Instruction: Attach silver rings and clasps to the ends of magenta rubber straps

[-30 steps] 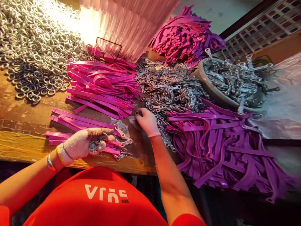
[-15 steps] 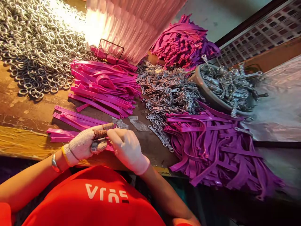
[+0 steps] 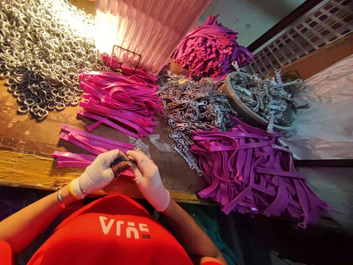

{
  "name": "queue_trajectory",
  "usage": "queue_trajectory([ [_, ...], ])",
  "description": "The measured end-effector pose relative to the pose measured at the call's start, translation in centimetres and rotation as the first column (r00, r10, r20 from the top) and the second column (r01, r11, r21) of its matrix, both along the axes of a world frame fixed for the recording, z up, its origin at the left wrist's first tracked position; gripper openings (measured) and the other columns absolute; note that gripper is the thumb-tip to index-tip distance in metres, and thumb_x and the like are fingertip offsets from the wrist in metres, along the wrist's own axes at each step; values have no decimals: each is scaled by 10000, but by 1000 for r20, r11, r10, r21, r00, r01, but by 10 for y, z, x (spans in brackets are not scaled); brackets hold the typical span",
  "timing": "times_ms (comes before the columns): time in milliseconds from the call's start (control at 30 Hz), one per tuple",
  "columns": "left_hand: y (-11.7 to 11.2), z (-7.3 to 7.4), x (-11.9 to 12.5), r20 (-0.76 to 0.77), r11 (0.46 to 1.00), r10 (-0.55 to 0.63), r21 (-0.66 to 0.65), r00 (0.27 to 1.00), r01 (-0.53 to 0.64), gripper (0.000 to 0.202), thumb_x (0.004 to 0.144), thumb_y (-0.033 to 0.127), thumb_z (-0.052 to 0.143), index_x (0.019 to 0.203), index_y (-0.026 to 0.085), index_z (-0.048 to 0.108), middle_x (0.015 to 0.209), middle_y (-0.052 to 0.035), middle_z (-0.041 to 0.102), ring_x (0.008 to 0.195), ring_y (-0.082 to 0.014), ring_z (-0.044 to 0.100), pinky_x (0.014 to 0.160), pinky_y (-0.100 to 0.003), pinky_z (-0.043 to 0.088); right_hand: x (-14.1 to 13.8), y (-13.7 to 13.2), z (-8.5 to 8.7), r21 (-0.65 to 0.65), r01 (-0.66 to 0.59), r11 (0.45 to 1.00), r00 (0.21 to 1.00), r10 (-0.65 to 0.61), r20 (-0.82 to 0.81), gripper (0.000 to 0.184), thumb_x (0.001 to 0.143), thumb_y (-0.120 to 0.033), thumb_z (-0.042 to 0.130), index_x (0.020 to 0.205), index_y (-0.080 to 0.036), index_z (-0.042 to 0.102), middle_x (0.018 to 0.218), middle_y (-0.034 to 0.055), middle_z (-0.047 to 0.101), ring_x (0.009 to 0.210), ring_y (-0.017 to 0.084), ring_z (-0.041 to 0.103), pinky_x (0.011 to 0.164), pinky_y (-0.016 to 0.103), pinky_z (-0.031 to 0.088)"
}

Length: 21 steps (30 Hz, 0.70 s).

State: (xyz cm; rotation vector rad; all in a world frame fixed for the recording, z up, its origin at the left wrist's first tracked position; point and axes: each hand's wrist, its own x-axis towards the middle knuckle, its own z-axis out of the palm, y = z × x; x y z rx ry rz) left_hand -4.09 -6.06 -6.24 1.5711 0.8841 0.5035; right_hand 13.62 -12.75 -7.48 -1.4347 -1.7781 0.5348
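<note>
My left hand (image 3: 106, 165) wears a white dotted knit glove with dark brown finger ends. Its fingers are curled closed, back of the hand upward. Against those fingertips presses my right hand (image 3: 150, 178), in a smooth white glove, its thumb and fingers pinched together. A small dark bit shows where the hands meet, but the fingers cover most of it and I cannot make out what it is. Just behind and beneath the hands lie a few pink straps (image 3: 91, 139), and a second pink group (image 3: 72, 159) reaches under my left hand.
Metal rings (image 3: 46, 62) are heaped at the left, near a larger stack of pink straps (image 3: 118, 99). Metal chain links (image 3: 193, 103) cover the middle right, beside a full grey bowl (image 3: 255, 116). Purple straps (image 3: 239, 165) overhang the front edge. A ribbed translucent panel (image 3: 146, 33) stands behind.
My left hand has turned over, its fingers curling in and its back now upward. My right hand has stayed against it, turned slightly. The whole view has shifted a little.
</note>
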Motion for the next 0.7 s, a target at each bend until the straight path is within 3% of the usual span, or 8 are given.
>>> queue_trajectory([
  [67,0,-8,0,-28,996,4,94,1000,-2,105,906,262,604,923,194,681,929,-65,707,848,-206,627,833,-309,490,-2,0,-2,-6,10,1000,998,-10,58,324,1020,-159,460,1327,-205,551,1150,101,698,1072,208,661,950,357,537],
  [167,2,-20,-1,-73,989,70,136,995,-60,129,855,221,619,966,213,684,1032,-97,708,986,-256,636,974,-365,469,-2,5,-4,-9,4,1000,979,-2,201,287,1016,-175,443,1264,-174,588,1066,117,700,994,236,654,880,390,538],
  [267,6,-23,-1,-114,989,53,144,992,-36,100,888,243,581,924,202,665,974,-99,691,909,-241,625,930,-359,472,0,10,-5,-1,5,1000,960,-4,280,198,1021,-222,459,1098,-190,639,940,86,711,883,229,652,833,378,519],
  [367,12,-16,0,-63,992,-25,121,998,32,77,889,228,560,858,194,621,853,-58,651,765,-189,574,803,-308,474,1,12,-5,-10,35,999,967,-31,251,190,1026,-249,465,1006,-208,649,871,60,710,813,206,646,785,344,496],
  [433,15,-9,1,-17,997,-57,58,998,58,37,854,218,584,833,193,599,818,-34,633,726,-163,548,740,-277,465,0,12,-3,-28,39,999,982,-33,184,193,1032,-252,465,1002,-210,651,864,50,709,805,192,641,780,328,486],
  [533,17,1,3,21,983,-63,-174,998,65,126,877,281,569,786,198,543,687,12,556,584,-121,475,553,-230,402,1,14,2,-29,21,999,989,-16,147,194,1033,-237,464,1014,-204,655,870,46,705,819,185,632,783,322,467],
  [600,19,7,7,55,940,-54,-334,997,69,231,915,364,551,757,202,500,599,39,484,484,-95,403,453,-210,326,2,16,7,2,21,1000,967,-21,255,208,1025,-227,455,988,-204,658,854,52,698,809,193,616,755,328,441],
  [700,23,10,13,100,876,-56,-473,993,97,357,930,479,571,731,200,474,549,48,450,422,-73,357,402,-196,281,6,18,12,93,20,995,854,-66,516,234,990,-217,450,879,-202,656,758,54,663,727,203,567,668,341,366],
])
